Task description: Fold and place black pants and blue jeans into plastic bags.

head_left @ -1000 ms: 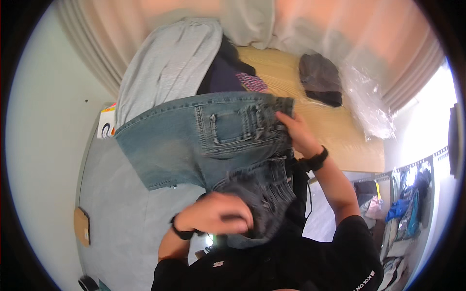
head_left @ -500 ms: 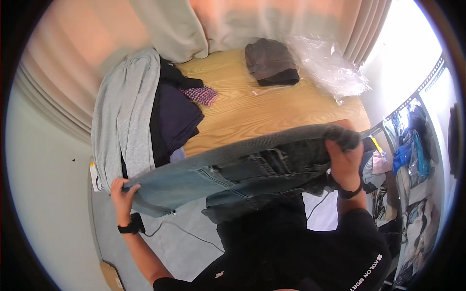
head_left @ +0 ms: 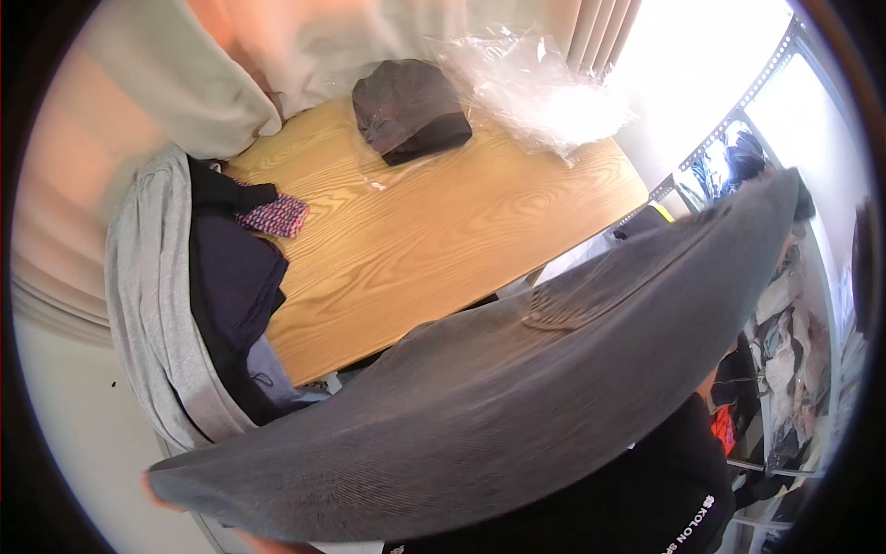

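A pair of faded grey-blue jeans is stretched slantwise across the front of me, one end low at the left and the other raised at the right. My left hand grips the lower left end; only a little of its fingers shows past the cloth. At the upper right end my right hand holds the jeans up, almost wholly hidden behind the fabric. A stitched pocket or seam patch shows near the upper edge. The denim hangs above my lap, covering most of both forearms.
The wooden table lies beyond the jeans. Grey sweatpants, dark folded clothes and a patterned cloth are piled at its left. A bagged dark garment and crumpled clear plastic lie at the back. Shelves with bagged clothes stand right.
The jeans have turned over to a plainer side and spread wider. My right hand has moved up and right, my left down and left. The view has swung to the right.
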A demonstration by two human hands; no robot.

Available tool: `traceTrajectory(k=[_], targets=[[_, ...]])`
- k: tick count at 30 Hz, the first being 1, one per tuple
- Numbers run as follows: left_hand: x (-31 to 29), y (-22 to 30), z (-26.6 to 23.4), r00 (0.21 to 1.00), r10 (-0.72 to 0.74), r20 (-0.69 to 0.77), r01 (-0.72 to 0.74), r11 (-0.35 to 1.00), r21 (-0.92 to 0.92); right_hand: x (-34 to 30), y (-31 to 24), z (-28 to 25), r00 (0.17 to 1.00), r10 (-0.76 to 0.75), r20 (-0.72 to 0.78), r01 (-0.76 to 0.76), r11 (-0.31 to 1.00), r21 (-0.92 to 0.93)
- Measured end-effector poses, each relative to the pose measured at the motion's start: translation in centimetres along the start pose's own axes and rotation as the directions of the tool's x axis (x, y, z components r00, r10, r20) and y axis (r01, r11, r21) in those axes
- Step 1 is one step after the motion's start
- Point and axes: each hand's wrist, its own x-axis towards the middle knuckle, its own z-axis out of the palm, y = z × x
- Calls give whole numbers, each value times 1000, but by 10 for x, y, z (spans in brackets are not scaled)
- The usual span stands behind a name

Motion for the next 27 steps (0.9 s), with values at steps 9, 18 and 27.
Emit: traceTrajectory(k=[9, 18, 27], targets=[[131, -11, 235, 717, 285, 636, -478, 865, 151, 108, 66, 133, 821, 260, 508, -373, 918, 133], [93, 37, 193, 59, -536, 842, 95, 843, 530, -42, 142, 162, 368, -74, 927, 265, 964, -28], [83, 16, 131, 61, -762, 644, 288, 632, 720, -100, 143, 155, 496, 78, 865, 470, 813, -343]])
